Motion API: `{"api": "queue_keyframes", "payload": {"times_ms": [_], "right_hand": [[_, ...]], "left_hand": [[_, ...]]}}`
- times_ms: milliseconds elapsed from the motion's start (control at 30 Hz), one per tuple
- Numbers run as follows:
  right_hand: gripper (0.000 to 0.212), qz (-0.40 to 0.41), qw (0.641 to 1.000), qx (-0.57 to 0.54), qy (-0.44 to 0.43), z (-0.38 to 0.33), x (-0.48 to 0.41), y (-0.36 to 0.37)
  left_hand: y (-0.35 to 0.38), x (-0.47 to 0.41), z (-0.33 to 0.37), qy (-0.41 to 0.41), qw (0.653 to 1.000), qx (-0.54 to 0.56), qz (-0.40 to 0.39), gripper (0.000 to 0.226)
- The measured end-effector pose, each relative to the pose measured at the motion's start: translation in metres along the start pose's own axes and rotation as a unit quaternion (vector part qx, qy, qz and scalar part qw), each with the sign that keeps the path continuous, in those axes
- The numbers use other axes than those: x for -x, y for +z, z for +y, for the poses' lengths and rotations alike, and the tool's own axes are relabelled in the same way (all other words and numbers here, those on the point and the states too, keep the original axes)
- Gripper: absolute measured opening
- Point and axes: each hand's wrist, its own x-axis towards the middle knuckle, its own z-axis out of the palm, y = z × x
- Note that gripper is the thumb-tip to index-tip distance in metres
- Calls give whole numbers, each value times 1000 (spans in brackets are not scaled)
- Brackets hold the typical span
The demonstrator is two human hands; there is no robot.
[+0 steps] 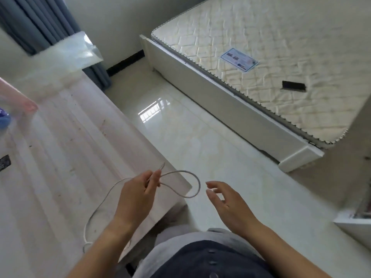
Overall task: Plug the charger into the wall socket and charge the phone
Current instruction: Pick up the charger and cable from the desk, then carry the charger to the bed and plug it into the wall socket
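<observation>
Your pale, streaked, scuffed worktop carries the tail of the thin white charging cable, which is light, limp and smooth, so it will sag and slide unless pinched. Your left hand grips it narrowly near what looks like the connector end, though blur hides the tip; hold it there, close behind the plug. A loop hangs off the edge. Your right hand is spread wide and empty over the glossy cream tiled floor.
</observation>
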Motion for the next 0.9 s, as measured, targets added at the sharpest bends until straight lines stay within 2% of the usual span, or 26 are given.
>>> {"api": "queue_keyframes", "payload": {"times_ms": [233, 400, 467, 633, 700, 800, 900], "right_hand": [[22, 168, 974, -106, 108, 98, 96, -136], [55, 281, 928, -180, 164, 151, 152, -202], [58, 303, 913, -209, 174, 162, 162, -216], [49, 341, 878, -265, 207, 191, 170, -261], [51, 354, 867, -276, 214, 200, 164, -280], [47, 360, 859, -282, 229, 220, 144, -315], [33, 365, 858, -268, 242, 241, 112, -362]], "left_hand": [[127, -1, 143, 113, 989, 21, -91, 36], [224, -8, 232, 150, 971, 18, -186, 32], [248, -14, 255, 149, 967, 19, -206, 34], [304, -32, 315, 187, 946, -5, -266, 34], [324, -42, 332, 173, 945, 7, -277, 34], [362, -61, 360, 153, 943, 25, -296, 33], [403, -88, 395, 145, 935, 32, -321, 32]]}}
